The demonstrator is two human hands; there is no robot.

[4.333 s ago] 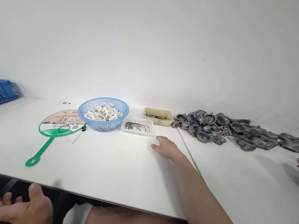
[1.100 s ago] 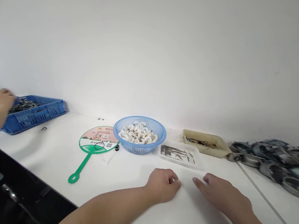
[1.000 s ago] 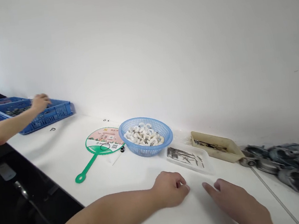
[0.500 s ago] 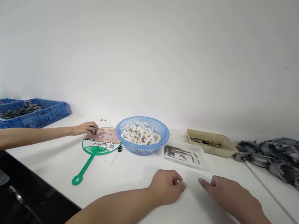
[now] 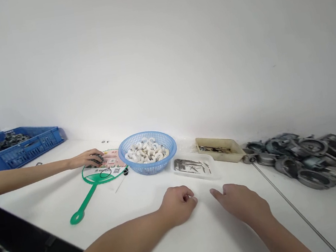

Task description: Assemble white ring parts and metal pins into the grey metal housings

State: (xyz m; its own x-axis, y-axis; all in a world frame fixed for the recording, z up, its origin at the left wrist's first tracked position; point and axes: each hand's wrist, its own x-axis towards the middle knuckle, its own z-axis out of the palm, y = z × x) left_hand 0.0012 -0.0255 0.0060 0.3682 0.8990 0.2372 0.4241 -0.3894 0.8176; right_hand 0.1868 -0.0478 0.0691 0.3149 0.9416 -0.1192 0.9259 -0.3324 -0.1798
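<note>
My left hand (image 5: 178, 205) rests on the white table (image 5: 214, 239), its fingers loosely curled towards the thumb, and nothing shows between them. To its right is my right hand (image 5: 243, 202), thumb held out apart from the fingers, which bend down partly out of sight. I see nothing held in it. Just beyond both hands lies a shallow white tray (image 5: 213, 169) with thin metal pins (image 5: 188, 166). A blue mesh basket (image 5: 150, 168) behind my left hand holds white rings (image 5: 149, 150).
A co-worker's hand (image 5: 87, 158) holds a dark part above a green-handled fan (image 5: 86, 200). Blue crates (image 5: 35, 149) of metal parts stand at left. A beige box (image 5: 236, 152) of tools and a pile of grey metal housings (image 5: 314, 179) lie at right. The wall runs behind.
The view has turned to the right, so the things on the table sit further left. My hands keep the same pose, and the co-worker's hand is still over the fan.
</note>
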